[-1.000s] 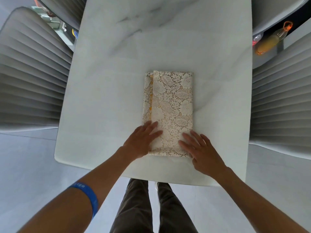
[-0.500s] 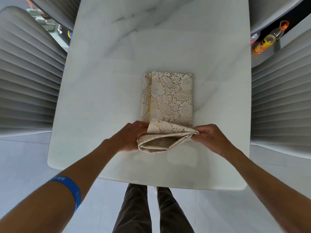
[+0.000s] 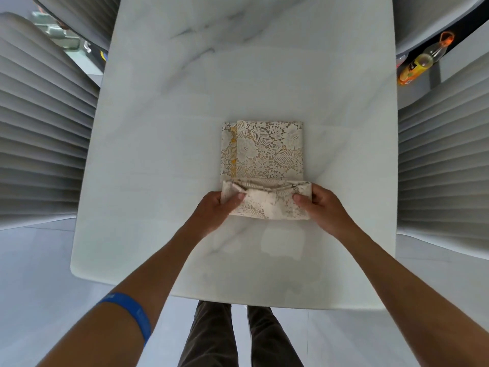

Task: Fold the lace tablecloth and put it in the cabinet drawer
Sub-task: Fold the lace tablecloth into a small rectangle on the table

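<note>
You are at a big white table with ribbed chairs close on both sides. The lace tablecloth lies in the middle, already folded into a small stack. Your left hand and right hand each pinch a near corner, thumbs on top, lifting the near end up. I think one more fold is left, then the drawer, which I cannot see. There is lots of bare table beyond the cloth.

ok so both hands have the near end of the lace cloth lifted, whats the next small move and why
Probably carry the lifted near end forward and lay it over the far half. Left hand and right hand each pinch a corner of the lace tablecloth, whose far part lies flat on the table, so this fold is only half made.
</note>
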Available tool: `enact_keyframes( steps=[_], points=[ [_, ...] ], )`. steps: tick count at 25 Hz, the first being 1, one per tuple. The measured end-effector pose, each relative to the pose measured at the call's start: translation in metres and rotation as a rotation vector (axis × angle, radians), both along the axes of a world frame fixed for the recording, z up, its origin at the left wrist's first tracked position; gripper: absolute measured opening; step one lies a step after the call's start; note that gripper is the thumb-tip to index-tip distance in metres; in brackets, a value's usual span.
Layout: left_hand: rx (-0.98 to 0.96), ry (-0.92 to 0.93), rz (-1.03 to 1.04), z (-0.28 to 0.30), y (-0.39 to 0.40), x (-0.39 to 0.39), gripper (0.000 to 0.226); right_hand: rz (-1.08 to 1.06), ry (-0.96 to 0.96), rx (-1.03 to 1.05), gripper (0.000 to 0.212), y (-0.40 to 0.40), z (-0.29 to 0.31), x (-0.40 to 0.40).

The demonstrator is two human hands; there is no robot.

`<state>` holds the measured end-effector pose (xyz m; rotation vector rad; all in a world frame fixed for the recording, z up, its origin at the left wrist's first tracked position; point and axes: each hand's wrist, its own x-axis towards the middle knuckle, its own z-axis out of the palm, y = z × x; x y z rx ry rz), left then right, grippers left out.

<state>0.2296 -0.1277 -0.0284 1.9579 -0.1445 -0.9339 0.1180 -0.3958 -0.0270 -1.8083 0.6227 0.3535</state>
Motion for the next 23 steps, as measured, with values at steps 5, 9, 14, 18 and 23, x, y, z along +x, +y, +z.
enact_keyframes(
  steps=[5,9,14,18,23],
  points=[
    [0.193,-0.155,0.252,-0.003,-0.021,-0.001,0.054,-0.129,0.03,-0.295,0.041,0.016,-0.006,0.022],
    [0.294,-0.352,0.309,-0.008,-0.023,-0.01,0.047,-0.271,0.04,-0.384,0.048,0.014,-0.008,0.025],
    [0.345,-0.34,0.32,-0.014,-0.023,-0.006,0.045,-0.281,-0.015,-0.733,0.029,0.021,-0.004,0.034],
    [0.353,-0.307,0.271,-0.015,-0.02,0.001,0.046,0.387,-0.352,-0.959,0.045,0.065,-0.016,0.024],
    [0.344,-0.198,0.362,-0.004,-0.022,0.01,0.033,0.531,-0.1,-0.944,0.057,0.06,-0.029,0.02]
  ],
)
